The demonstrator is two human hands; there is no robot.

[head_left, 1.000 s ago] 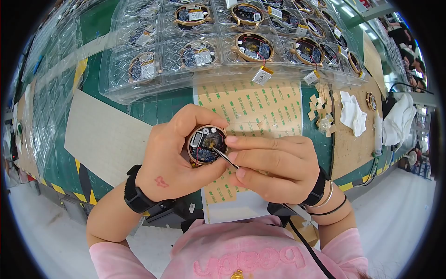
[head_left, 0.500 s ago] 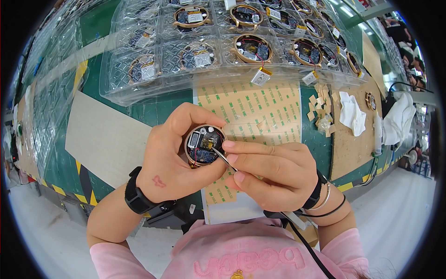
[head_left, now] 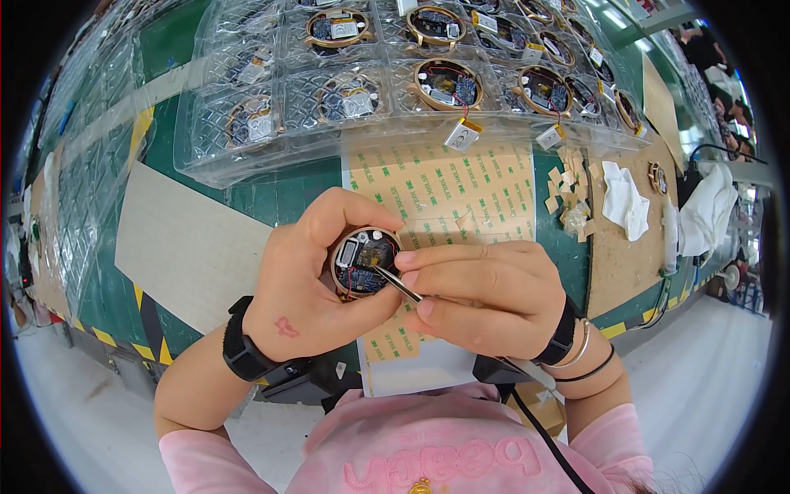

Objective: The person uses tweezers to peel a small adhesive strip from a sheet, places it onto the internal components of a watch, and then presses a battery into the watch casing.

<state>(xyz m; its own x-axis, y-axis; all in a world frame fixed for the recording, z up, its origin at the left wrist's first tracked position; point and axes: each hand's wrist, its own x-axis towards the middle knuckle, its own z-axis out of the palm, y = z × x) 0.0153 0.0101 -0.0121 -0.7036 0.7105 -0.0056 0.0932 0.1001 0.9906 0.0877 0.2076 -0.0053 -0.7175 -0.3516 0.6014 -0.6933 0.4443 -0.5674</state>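
Left hand [head_left: 309,288]: fingers wrapped around round open device [head_left: 364,263], held above bench. Right hand [head_left: 481,296]: pinches tweezers [head_left: 395,282], tips inside device at circuit board. Judged mid-assembly; casing not yet closed. Clear trays [head_left: 271,140] behind hold similar open units.

Looks like an electronics assembly line, factory floor. Clear blister trays [head_left: 247,156] hold rows of round gold-rimmed devices w/ circuit boards [head_left: 448,82] showing. Green bench mat [head_left: 271,202] w/ yellow-black hazard tape [head_left: 140,350] at the edge, backing sheet of adhesive pads [head_left: 461,189], white wipe cloths [head_left: 624,198], other workstations beyond at right.
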